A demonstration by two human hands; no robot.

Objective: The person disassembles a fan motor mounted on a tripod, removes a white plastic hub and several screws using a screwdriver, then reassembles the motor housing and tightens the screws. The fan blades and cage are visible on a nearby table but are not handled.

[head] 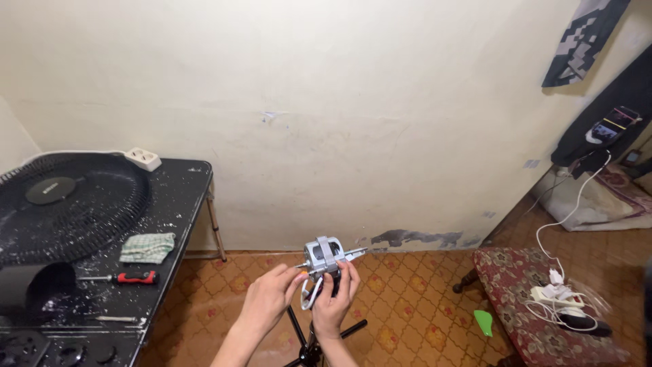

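Observation:
A small grey metal fan motor (323, 256) with a shaft sticking out to the right sits on top of a black stand (309, 343). My left hand (269, 297) holds the motor's left side, fingers at its lower edge. My right hand (336, 299) grips it from below and behind, next to white wires (311, 293) hanging under the motor. Both hands are closed around the motor over the tiled floor.
At left stands a black table (178, 197) carrying a black fan grille (68, 204), a white power strip (143, 158), a folded green cloth (147, 247) and a red-handled screwdriver (125, 277). A patterned bench (523, 299) with chargers and cables stands at right.

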